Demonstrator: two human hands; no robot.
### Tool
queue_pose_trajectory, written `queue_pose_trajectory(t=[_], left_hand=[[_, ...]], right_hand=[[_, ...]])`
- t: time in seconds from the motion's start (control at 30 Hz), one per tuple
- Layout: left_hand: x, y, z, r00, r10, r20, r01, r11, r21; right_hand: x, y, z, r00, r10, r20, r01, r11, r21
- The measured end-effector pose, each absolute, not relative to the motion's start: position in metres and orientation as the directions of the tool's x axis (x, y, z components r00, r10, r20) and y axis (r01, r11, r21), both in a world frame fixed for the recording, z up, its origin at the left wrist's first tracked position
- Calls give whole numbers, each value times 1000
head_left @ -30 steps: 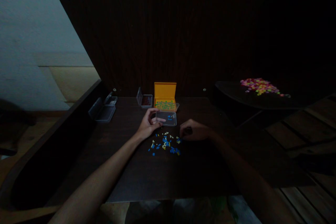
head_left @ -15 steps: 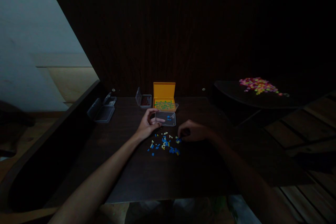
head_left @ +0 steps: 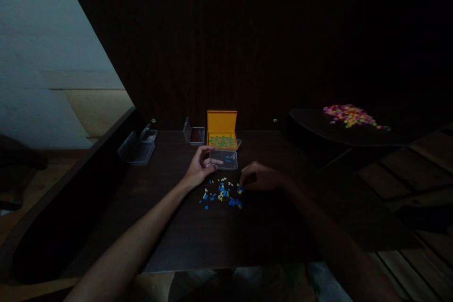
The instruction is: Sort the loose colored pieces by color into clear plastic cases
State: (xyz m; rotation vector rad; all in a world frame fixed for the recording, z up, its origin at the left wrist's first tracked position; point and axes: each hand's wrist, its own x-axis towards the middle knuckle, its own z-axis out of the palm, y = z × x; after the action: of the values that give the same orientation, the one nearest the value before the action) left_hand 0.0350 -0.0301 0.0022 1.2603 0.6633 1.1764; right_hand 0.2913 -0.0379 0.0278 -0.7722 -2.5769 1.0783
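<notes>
My left hand [head_left: 201, 168] grips the left side of a small clear plastic box [head_left: 231, 166], thumb in front and fingers behind. A few blue pieces and some pale ones lie inside the box, towards its right. Just below it, small blue, yellow and cream building bricks [head_left: 224, 192] are scattered on the dark table. At the right edge of this scatter is my right hand [head_left: 261, 176], its fingertips pinched together and pointing down by some blue and cream bricks. Whatever sits between those fingertips is too small and dark to make out.
Behind the clear box stands an open yellow case [head_left: 222, 121] with green pieces. Left of it is an open clear box [head_left: 197, 136] with dark red bits. Another open clear box [head_left: 140, 153] lies further left. Colourful beads [head_left: 350, 115] are heaped on a side shelf at right.
Both hands hold nearly the same places. The right fingertips have shifted very slightly at the bricks, and the whole view has drifted a little.
</notes>
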Motion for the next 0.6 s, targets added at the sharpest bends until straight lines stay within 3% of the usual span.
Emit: queue_pose_trajectory(t=[0.6], left_hand=[[34,-30,3,325,924,200,-294,-102,950]], right_hand=[[293,-36,34,-732,675,-91,526,476,-705]])
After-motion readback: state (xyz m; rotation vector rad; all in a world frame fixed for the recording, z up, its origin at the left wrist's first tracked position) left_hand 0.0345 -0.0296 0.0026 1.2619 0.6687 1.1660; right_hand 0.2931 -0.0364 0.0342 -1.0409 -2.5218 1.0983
